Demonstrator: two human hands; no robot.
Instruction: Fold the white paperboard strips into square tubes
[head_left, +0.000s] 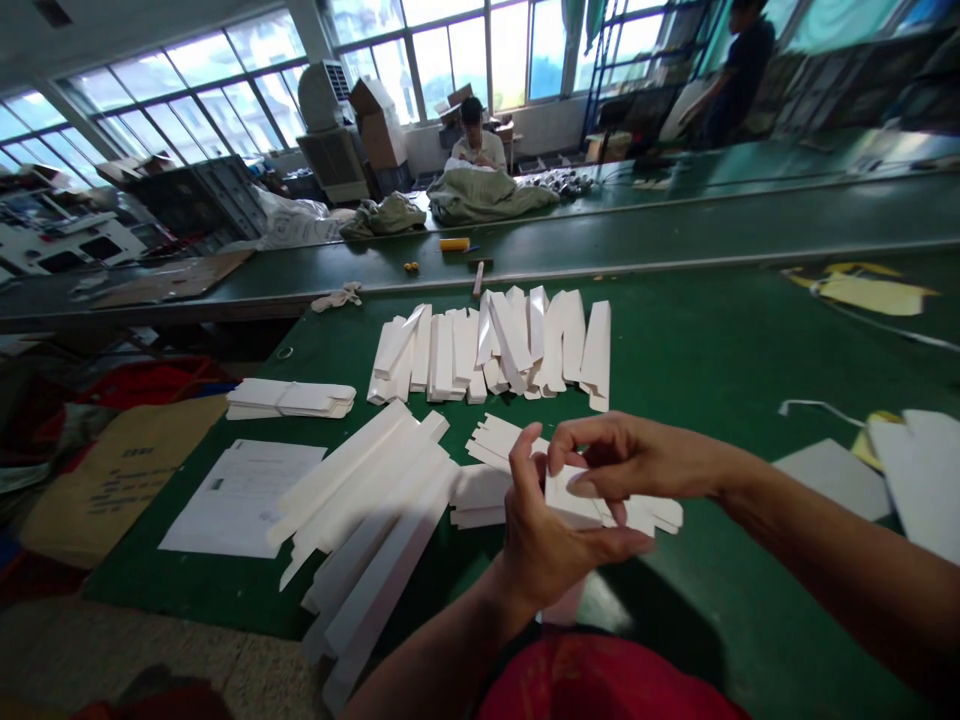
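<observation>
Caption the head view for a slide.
Left hand and right hand grip a white card piece above a green table.

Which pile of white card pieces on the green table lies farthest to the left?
The flat, tidy stack beside the row of folded pieces, just beyond the printed sheet.

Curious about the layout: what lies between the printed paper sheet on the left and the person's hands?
In the head view: a fanned pile of long white card strips, then a small stack of flat white blanks.
</observation>
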